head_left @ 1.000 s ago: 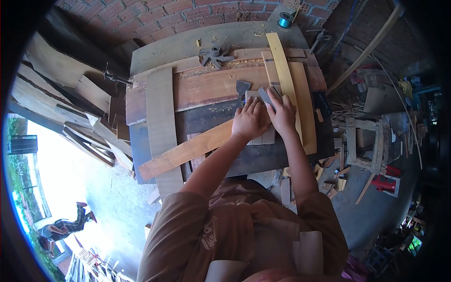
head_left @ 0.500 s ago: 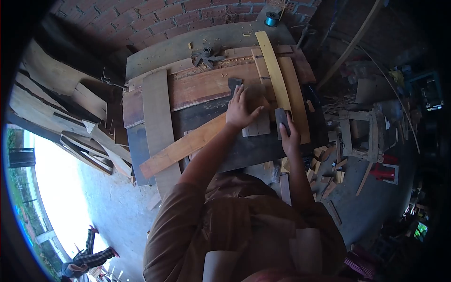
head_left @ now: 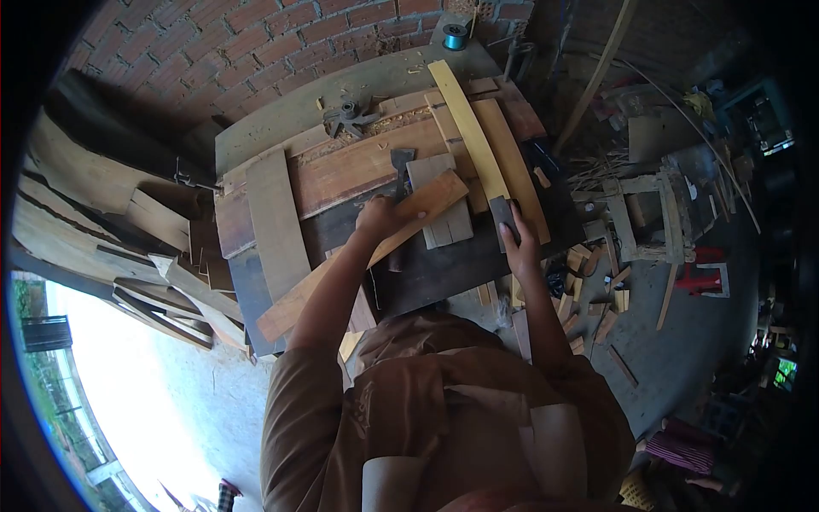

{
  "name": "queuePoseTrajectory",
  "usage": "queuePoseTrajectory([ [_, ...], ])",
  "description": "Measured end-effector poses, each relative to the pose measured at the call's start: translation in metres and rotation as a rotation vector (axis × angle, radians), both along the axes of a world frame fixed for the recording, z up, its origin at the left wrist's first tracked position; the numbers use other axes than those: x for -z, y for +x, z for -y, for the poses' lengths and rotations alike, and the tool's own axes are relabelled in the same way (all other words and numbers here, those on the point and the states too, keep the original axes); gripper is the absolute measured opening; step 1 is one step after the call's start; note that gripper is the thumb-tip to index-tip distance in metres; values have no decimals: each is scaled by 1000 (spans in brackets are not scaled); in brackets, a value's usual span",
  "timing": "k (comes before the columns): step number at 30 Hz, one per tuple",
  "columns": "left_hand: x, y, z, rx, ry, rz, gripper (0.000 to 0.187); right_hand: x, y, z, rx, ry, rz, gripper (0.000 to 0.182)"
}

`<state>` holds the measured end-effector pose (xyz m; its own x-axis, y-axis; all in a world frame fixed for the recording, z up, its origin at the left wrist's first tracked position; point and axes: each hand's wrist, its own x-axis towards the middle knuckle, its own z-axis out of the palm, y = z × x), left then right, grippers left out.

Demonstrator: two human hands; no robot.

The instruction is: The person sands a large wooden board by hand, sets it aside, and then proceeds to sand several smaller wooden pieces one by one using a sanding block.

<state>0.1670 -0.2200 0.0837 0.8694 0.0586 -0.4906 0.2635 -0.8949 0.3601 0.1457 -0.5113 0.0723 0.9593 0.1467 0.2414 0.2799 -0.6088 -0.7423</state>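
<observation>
My left hand (head_left: 380, 218) is wrapped round an orange-brown wooden strip (head_left: 341, 271) that slants over the bench. Its upper end crosses a pale wooden block (head_left: 440, 192). Just above the hand lies a dark flat-bladed tool (head_left: 401, 166). My right hand (head_left: 521, 246) grips a small dark block (head_left: 503, 217) at the lower end of a long yellow board (head_left: 467, 119). A wider brown board (head_left: 514, 171) lies to the right of the yellow one.
A grey-brown plank (head_left: 277, 226) crosses the bench's left part. A bladed metal piece (head_left: 349, 120) and a teal spool (head_left: 454, 37) stand farther back. Wood offcuts (head_left: 597, 311) litter the floor at right. Curved boards (head_left: 119, 213) are stacked at left. Part of another person shows at bottom left.
The view has shifted. My left hand has moved down and left and closed on the orange-brown strip, whose upper end now shows over the pale block. My right hand still holds the dark block.
</observation>
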Motion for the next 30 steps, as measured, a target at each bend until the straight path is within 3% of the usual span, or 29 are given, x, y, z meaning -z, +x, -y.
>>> queuePoseTrajectory([
  [2,-1,-2,-2,1,-24,-24,82,-3,3,0,4,8,-27,47],
  [4,-8,-12,-2,-13,-39,209,85,-3,5,0,4,14,-55,47],
  [7,-16,-29,-2,59,34,292,90,2,7,1,13,-40,-33,47],
  [11,-16,-51,-10,116,101,290,94,5,6,-4,-4,-13,66,46],
  [13,-18,-58,-16,45,27,113,88,4,5,-9,-31,19,82,46],
  [16,-23,-58,-17,16,41,75,82,4,7,-9,-53,1,38,45],
  [19,-24,-59,-21,-29,46,169,72,3,9,-11,-53,18,-3,45],
  [22,-22,-51,-35,-100,55,222,71,-2,7,-12,-33,-26,59,46],
  [25,-15,-34,-55,-227,92,245,72,1,7,-10,-7,-16,-45,47],
  [30,5,-20,-92,-335,159,325,72,1,15,-7,142,-193,-108,61],
])
